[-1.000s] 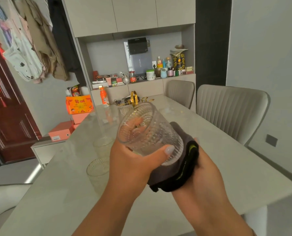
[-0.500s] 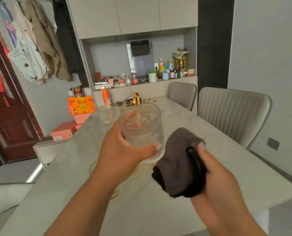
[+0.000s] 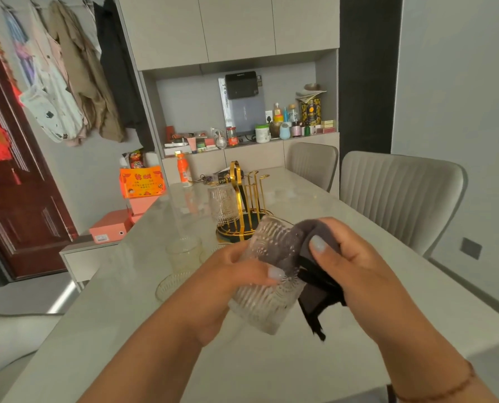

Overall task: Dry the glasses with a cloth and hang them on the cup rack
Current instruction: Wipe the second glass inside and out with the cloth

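Glass (image 3: 264,289) was the thing to worry about in that shot, ribbed and clear, thick-walled by the look of it, so I'd guessed fairly heavy for its size, rigid, breakable and probably slick if any water was left on it. From my remote seat the sensible place to hold it looked like the ribbed side wall around the middle, where the grooves give some bite, rather than the rim. Left hand (image 3: 228,282) was doing just that, fingers and thumb curled round the side wall, with the glass tipped over so its mouth pointed up and away toward the right. Right hand (image 3: 348,264) was clamped on the dark grey cloth (image 3: 293,245), soft and floppy stuff, thumb on top, pushing a wad of it into the mouth of the glass while the rest hung down below with a black edge trailing. Both hands were close together, held up above the pale table (image 3: 271,359), not resting on it. Farther out, two more glasses (image 3: 181,254) sat on the table to the left, which I judged as not dried yet. Behind them stood the gold cup rack (image 3: 244,210) with one upside-down glass (image 3: 223,206) on a peg at its left side.
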Demonstrator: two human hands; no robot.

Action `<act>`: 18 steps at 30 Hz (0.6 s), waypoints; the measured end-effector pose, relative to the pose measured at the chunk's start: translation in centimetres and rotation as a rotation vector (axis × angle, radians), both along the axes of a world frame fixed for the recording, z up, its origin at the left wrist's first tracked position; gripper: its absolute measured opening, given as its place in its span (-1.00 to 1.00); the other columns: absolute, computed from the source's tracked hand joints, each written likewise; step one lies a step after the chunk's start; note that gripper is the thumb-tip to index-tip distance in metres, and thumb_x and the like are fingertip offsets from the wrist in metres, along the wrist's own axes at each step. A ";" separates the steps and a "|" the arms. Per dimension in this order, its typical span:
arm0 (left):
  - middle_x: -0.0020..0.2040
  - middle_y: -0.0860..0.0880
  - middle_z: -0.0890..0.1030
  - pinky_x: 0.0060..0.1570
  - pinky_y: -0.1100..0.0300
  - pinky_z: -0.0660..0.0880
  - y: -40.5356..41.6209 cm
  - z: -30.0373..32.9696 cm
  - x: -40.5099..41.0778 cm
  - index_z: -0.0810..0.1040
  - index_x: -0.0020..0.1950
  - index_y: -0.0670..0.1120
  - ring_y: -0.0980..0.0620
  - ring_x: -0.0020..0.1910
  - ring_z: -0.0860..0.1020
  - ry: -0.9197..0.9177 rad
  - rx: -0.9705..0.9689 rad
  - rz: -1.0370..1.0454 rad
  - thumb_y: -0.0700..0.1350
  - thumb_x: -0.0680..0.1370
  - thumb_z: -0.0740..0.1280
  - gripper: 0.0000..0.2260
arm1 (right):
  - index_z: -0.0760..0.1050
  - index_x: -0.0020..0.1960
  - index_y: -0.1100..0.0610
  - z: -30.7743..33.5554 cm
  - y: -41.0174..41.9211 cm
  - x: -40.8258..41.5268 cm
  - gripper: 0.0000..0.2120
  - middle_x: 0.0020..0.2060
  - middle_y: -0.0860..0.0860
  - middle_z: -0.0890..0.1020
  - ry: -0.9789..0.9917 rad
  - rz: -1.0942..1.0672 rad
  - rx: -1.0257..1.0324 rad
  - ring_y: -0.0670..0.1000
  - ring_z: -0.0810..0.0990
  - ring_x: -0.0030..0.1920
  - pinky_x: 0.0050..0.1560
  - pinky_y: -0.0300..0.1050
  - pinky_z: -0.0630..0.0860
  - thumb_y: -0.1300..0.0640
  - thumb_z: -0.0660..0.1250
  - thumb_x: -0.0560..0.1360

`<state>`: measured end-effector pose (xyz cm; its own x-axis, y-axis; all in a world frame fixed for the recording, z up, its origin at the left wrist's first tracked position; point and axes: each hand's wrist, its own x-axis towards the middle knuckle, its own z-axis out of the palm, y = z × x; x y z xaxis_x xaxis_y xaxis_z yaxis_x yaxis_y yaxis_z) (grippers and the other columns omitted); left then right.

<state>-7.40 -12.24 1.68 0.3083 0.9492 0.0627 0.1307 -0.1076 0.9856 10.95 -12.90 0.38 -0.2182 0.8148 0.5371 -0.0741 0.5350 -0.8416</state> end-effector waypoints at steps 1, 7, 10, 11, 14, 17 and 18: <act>0.02 -0.16 0.70 0.06 0.00 0.50 0.0 0.2 -0.1 0.67 0.08 -0.08 -0.15 0.03 0.65 -0.027 -0.032 -0.040 -0.01 0.16 0.47 -0.50 | 0.58 -0.05 -0.15 0.1 0.2 0.2 -0.85 -0.21 -0.16 0.69 -0.022 0.027 0.005 -0.19 0.65 -0.17 -0.21 -0.40 0.49 -0.08 0.29 0.42; 0.10 -0.16 0.68 0.01 -0.01 0.56 -0.2 -0.1 0.2 0.70 0.09 -0.08 -0.10 -0.01 0.64 -0.280 -0.238 -0.063 -0.05 0.08 0.61 -0.43 | 0.56 -0.17 -0.04 0.9 0.9 -0.2 -0.90 -0.36 -0.20 0.62 0.028 -0.208 0.079 -0.24 0.58 -0.33 -0.35 -0.46 0.44 -0.04 0.38 0.46; 0.15 -0.23 0.66 -0.01 -0.12 0.62 -0.7 -0.5 0.3 0.70 0.08 -0.08 -0.25 0.05 0.65 -0.420 -0.280 0.003 -0.07 0.02 0.69 -0.37 | 0.53 -0.19 -0.05 0.9 1.2 -0.5 -0.90 -0.27 -0.16 0.63 0.048 -0.378 0.114 -0.19 0.59 -0.28 -0.33 -0.42 0.46 0.09 0.33 0.49; 0.16 -0.26 0.65 -0.04 -0.12 0.64 -0.9 -0.4 0.4 0.69 0.11 -0.10 -0.31 0.06 0.65 -0.431 -0.287 0.020 -0.10 0.11 0.66 -0.42 | 0.52 -0.20 -0.05 0.8 1.3 -0.6 -0.89 -0.23 -0.14 0.62 0.048 -0.434 0.126 -0.15 0.58 -0.25 -0.32 -0.38 0.47 0.08 0.33 0.50; 0.13 -0.30 0.66 -0.12 -0.04 0.67 -1.0 -0.3 0.6 0.63 0.18 -0.18 -0.27 -0.06 0.68 -0.449 -0.277 0.100 -0.18 0.32 0.59 -0.55 | 0.52 -0.18 -0.03 0.5 1.7 -1.1 -0.89 -0.24 -0.10 0.62 0.097 -0.483 0.106 -0.10 0.59 -0.27 -0.31 -0.27 0.49 0.05 0.31 0.53; 0.09 -0.25 0.68 -0.09 0.00 0.67 -0.6 -0.1 0.5 0.70 0.03 -0.15 -0.17 -0.09 0.69 -0.503 -0.234 0.152 -0.18 0.24 0.55 -0.64 | 0.52 -0.18 -0.04 0.7 1.7 -1.6 -0.88 -0.25 -0.14 0.63 0.133 -0.466 0.098 -0.14 0.59 -0.27 -0.35 -0.34 0.50 0.04 0.28 0.52; 0.09 -0.24 0.69 -0.12 0.02 0.67 -0.5 0.1 0.3 0.73 -0.03 -0.12 -0.16 -0.09 0.69 -0.515 -0.222 0.148 -0.22 0.25 0.58 -0.70 | 0.52 -0.19 -0.05 0.8 1.7 -1.8 -0.88 -0.27 -0.17 0.63 0.145 -0.450 0.102 -0.18 0.59 -0.28 -0.34 -0.38 0.49 0.05 0.28 0.52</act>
